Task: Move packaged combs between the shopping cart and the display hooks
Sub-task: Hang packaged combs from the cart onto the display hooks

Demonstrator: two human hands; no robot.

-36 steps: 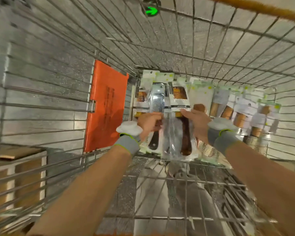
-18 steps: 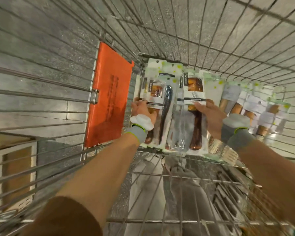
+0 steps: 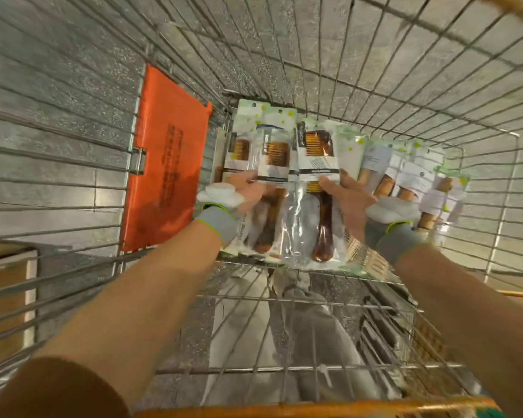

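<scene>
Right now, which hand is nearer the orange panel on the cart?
Left. The left hand grips the packaged combs just right of the orange panel; the right hand holds the combs' far side, farther off.

loc: shop | evid: wire shopping cart [image 3: 254,370] | pkgd combs [image 3: 316,164] w/ retail labels

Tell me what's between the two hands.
Head view: packaged combs fill the gap. The left hand and right hand each grip a side of the fanned bunch.

Comb packs [image 3: 316,164] in cart [image 3: 73,146]; plastic flap [image 3: 166,164] left of them; more packs [image 3: 414,182] just beside, right.
</scene>
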